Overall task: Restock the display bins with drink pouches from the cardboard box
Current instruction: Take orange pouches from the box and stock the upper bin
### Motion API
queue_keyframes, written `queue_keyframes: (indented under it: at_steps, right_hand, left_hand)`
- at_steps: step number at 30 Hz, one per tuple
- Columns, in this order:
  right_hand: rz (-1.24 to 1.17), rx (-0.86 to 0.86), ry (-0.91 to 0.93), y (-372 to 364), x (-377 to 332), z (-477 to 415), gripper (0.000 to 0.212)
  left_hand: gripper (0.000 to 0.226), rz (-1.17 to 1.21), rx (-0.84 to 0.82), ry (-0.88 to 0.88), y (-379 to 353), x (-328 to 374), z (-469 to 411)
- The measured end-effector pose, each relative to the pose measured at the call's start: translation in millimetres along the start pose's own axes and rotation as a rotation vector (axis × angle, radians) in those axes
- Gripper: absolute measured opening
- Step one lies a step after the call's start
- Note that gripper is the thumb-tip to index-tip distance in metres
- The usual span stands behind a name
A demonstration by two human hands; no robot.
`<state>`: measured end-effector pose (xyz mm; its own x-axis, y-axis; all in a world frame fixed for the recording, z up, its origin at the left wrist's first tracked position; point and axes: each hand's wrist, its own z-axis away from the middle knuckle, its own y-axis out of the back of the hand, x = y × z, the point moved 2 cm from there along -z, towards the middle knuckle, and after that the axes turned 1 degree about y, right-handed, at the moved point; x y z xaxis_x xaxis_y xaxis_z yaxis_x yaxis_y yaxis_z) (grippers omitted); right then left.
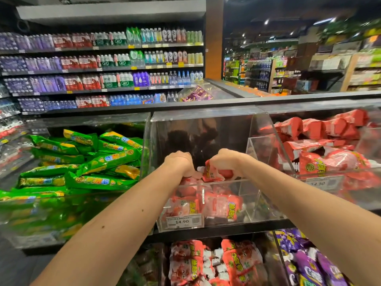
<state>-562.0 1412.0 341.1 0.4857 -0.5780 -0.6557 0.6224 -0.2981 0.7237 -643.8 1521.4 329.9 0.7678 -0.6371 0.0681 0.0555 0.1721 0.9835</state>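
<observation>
Acrylic middle bin [249, 205] held only a low layer of red pouches [222, 205], so most restocking seemingly remained. Above its front wall your right hand [224, 162] grasped one pouch [212, 173]; your left hand [178, 163], beside it, hid its grip

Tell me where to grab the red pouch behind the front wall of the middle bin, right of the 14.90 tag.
Pinch the red pouch by its upper edge, coming down from above. It sits just behind the clear bin's front wall, which blocks the front; only its top faces the opening. The right hand, holding another pouch, is likely nearest.
</observation>
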Motion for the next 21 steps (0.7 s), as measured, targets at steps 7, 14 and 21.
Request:
queue_keyframes:
  at_steps: [7,14,21]
  right_hand:
    - [0.156,-0.062,-0.237,-4.5,0.9,-22.4,0.016]
    - [0.263,-0.350,-0.303,-17.5,-9.4,-12.6,0.036]
    - [0.326,-0.214,-0.288,-24.4,-2.8,-23.0,0.042]
  left_hand:
    - [0.036,-0.111,0.062,-0.189,-1.8,4.2,-5.6]
    - [0.036,-0.155,0.044,-0.222,0.4,4.0,-4.9]
    - [0.051,-0.131,0.004,-0.249,-0.1,5.1,-8.6]
